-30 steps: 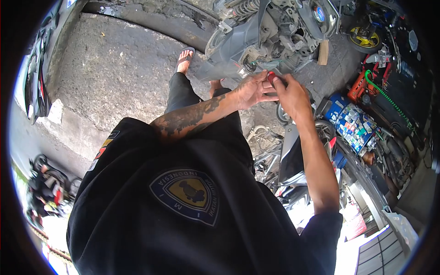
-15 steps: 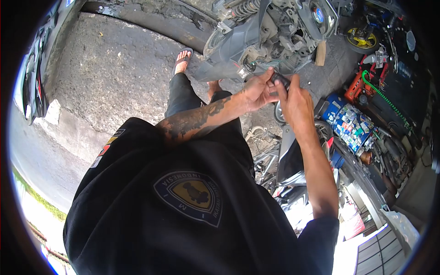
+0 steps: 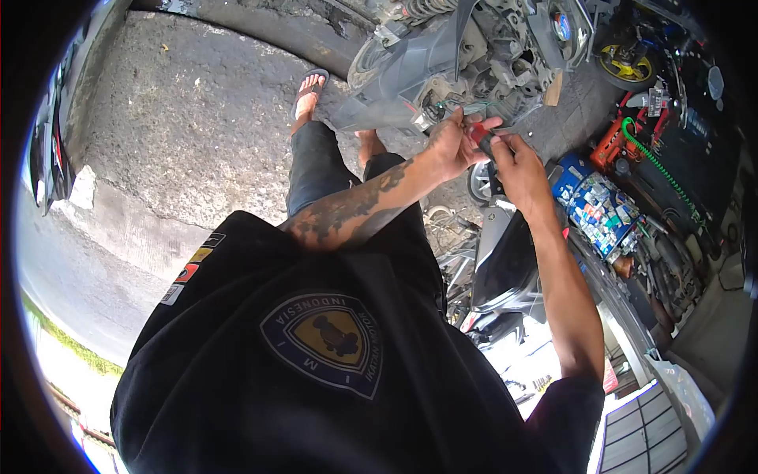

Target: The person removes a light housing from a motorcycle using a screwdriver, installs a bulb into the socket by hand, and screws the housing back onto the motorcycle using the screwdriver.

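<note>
My left hand (image 3: 452, 146) and my right hand (image 3: 515, 162) meet in front of me, both closed around a small tool with a red and black handle (image 3: 481, 139). Its tip is hidden by my fingers. Just beyond the hands stands a stripped scooter (image 3: 458, 55) with grey panels, exposed engine parts and loose wires. My hands are almost touching its lower bodywork.
A blue box of small parts (image 3: 600, 209) lies on the ground to the right, by an orange tool tray (image 3: 612, 142) and a green coiled hose (image 3: 659, 170). More scooter parts (image 3: 505, 276) sit below my right arm. Concrete pavement (image 3: 189, 118) spreads to the left. My sandalled foot (image 3: 306, 91) stands by the scooter.
Both hands have moved slightly up and toward the scooter, still holding the tool together. The view has shifted a little downward and to the right.
</note>
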A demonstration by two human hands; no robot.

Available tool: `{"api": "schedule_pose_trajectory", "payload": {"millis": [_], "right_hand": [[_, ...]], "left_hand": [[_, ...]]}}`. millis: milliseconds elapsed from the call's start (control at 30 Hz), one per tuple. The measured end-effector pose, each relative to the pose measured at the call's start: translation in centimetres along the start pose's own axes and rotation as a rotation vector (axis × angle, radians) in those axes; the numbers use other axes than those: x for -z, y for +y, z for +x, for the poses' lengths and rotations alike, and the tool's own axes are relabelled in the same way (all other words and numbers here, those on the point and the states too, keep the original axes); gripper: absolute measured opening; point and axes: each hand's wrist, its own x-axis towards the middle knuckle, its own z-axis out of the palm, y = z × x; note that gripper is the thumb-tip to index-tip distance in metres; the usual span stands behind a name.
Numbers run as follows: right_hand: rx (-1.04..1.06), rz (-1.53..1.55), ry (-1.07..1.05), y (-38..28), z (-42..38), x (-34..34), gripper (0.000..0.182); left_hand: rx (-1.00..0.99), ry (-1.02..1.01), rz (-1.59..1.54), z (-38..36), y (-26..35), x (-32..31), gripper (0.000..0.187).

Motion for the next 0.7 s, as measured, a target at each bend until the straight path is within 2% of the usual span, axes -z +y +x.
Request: {"api": "schedule_pose_trajectory", "payload": {"millis": [33,67,100,133,200,267,300,333,400,433,467,533,567,600,633,667,700], "right_hand": [[-0.106,0.048,-0.023,1.0,0.1,-0.1,0.039],[-0.152,0.102,-0.034,1.6,0.2,0.1,0.038],[-0.198,0.155,-0.043,1.5,0.2,0.4,0.037],[-0.163,-0.178,-0.149,-2.0,-0.5,2.4,0.047],[0.366,-0.507,-0.102,-2.2,-0.8,2.8,0.042],[0.369,-0.558,-0.132,-3.1,0.0,2.0,0.038],[0.347,-0.61,-0.144,-3.3,0.3,1.7,0.034],[0.349,-0.619,-0.157,-2.9,0.3,0.9,0.034],[0.205,-0.209,0.039,-1.8,0.8,-0.8,0.03],[-0.403,0.325,-0.151,-2.1,0.8,0.0,0.031],[-0.408,0.305,-0.156,-2.0,0.6,0.5,0.031],[-0.567,0.538,-0.13,-1.8,1.1,1.1,0.032],[-0.471,0.346,-0.133,-0.8,1.6,1.0,0.032],[-0.468,0.338,-0.136,-1.0,1.4,1.2,0.032],[0.006,-0.045,-0.027,-1.5,1.0,1.3,0.031],[0.166,-0.254,-0.058,-2.5,0.6,1.5,0.031],[0.333,-0.459,-0.055,-3.5,0.2,1.7,0.033]], "left_hand": [[-0.041,0.087,-0.15,0.7,0.0,-0.6,0.047],[-0.048,0.066,-0.164,1.2,-0.1,-1.0,0.047],[-0.103,0.16,-0.071,1.5,-0.4,-1.0,0.048],[-0.167,0.264,0.011,1.8,-0.7,-1.0,0.05],[-0.214,0.323,0.017,1.7,-0.4,-1.6,0.048],[-0.129,0.375,-0.019,0.9,0.1,-2.1,0.047],[-0.144,0.377,-0.163,1.2,-0.1,-2.1,0.041],[-0.144,0.379,-0.179,1.0,-0.2,-1.8,0.041],[-0.117,0.38,-0.294,1.2,0.0,-1.7,0.042],[-0.106,0.418,-0.325,1.5,0.0,-2.2,0.043],[-0.102,0.415,-0.345,1.7,-0.7,-2.4,0.043],[-0.223,0.41,-0.425,2.2,-1.4,-3.1,0.043],[-0.224,0.445,-0.426,2.3,-1.4,-3.4,0.044],[-0.226,0.442,-0.433,2.3,-1.6,-3.4,0.044],[-0.228,0.476,-0.352,2.3,-1.7,-3.1,0.042],[-0.234,0.511,-0.269,2.5,-1.6,-2.7,0.04],[-0.193,0.496,-0.365,2.4,-1.3,-2.7,0.039]]}}
